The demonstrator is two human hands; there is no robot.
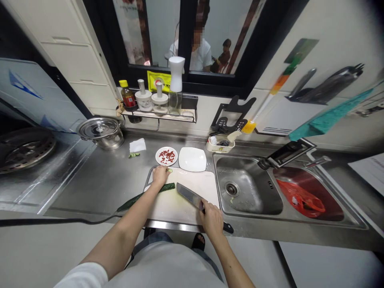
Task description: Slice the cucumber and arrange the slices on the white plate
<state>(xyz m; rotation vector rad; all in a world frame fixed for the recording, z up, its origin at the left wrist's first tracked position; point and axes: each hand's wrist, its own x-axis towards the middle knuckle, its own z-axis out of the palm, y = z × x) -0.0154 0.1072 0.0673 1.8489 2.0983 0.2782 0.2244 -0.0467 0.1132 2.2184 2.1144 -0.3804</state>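
My right hand (pixel 212 219) is wrapped round the black handle of a kitchen knife (pixel 189 195). Its broad blade points up and left over the white cutting board (pixel 192 210). Near the board's top left corner, my left hand (pixel 160 176) is closed on a small green cucumber piece (pixel 169 171) that peeks out past the fingers. A long dark green cucumber (pixel 129 204) runs under my left forearm, its cut end lying on the board just left of the blade. Behind the board are a white plate with small red pieces (pixel 167 156) and a bare white square plate (pixel 192 159).
To the right is a double sink (pixel 249 188), with a red plastic bag (pixel 300 200) in its far basin. A lidded steel pot (pixel 103 132) and white paper (pixel 137 145) with cucumber scraps (pixel 134 155) stand left. A condiment shelf (pixel 159 115) hangs behind.
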